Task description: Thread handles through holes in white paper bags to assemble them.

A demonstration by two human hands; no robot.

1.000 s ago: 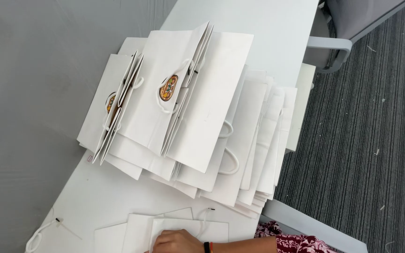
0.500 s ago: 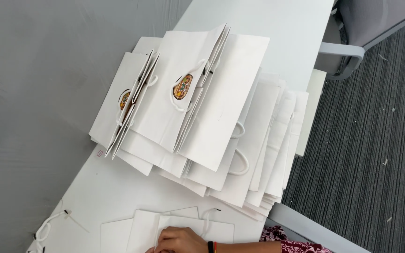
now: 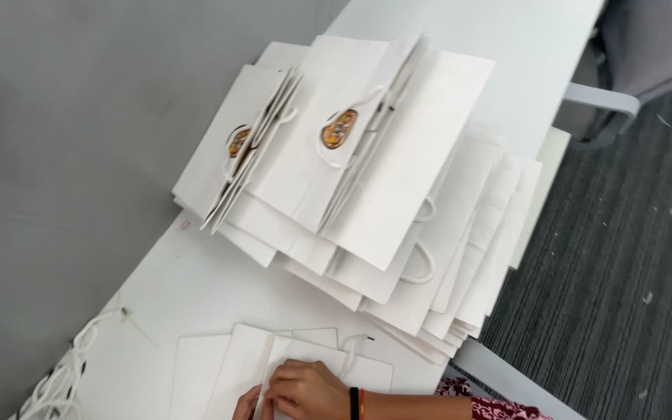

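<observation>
At the bottom edge of the view, right hand lying knuckles-up on a flat white paper bag, fingers curled loosely and pressing on the paper rather than closed round it; black and red bands on the wrist, patterned sleeve just behind. Just left of it, only fingertips of the left hand showing, touching the same bag; how far open, cannot tell, the rest being cut off by the frame. Under and beside both hands, a few more flat white sheets or bags, overlapping, on the white bench. Beyond the right hand, a white cord handle poking up at the bag's far edge. Well to the left of the hands, at the bench's near corner, a loose tangle of white cord handles. Farther ahead of the hands, well apart, a large fanned stack of white paper bags lying flat and overlapping, two of them bearing a small round orange-and-brown sticker near the handle. To the right of the hands, dark grey carpet floor; to the left, a plain grey wall. At the far right, part of a grey chair.
</observation>
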